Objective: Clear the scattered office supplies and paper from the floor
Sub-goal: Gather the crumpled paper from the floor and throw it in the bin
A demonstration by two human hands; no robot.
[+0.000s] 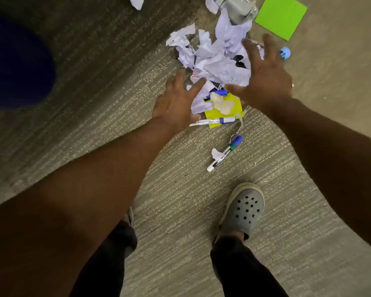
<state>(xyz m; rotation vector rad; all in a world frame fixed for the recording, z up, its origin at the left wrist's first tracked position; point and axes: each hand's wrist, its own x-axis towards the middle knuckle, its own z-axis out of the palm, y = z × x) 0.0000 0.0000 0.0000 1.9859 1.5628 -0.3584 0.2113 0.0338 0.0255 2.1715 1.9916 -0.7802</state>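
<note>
Overhead, a person reaches both bare arms down toward a heap of torn, crumpled white paper (214,61) lying on grey ribbed carpet (116,71). The left hand (176,101) hangs at the heap's near left edge, fingers spread and grasping nothing; the right hand (263,76) hangs at its right side, fingers likewise splayed wide and empty. Whether either hand touches the paper cannot be told.

Between the hands, a square yellow sticky note (223,116) lies partly under the paper, with a crumpled beige scrap (222,103) on top of it and a blue-and-white marker (216,121) across its near edge. A second white marker with a blue cap (225,154) lies apart on the carpet, nearer the person's feet, just beside a small paper shred (215,152).

Beyond the heap, a bright green square sheet (281,17) lies flat beside a grey metal object (240,8), cut off by the frame's edge. A small round blue object (285,52) sits past the right fingertips. A grey perforated clog (243,209) stands on the carpet below.
</note>
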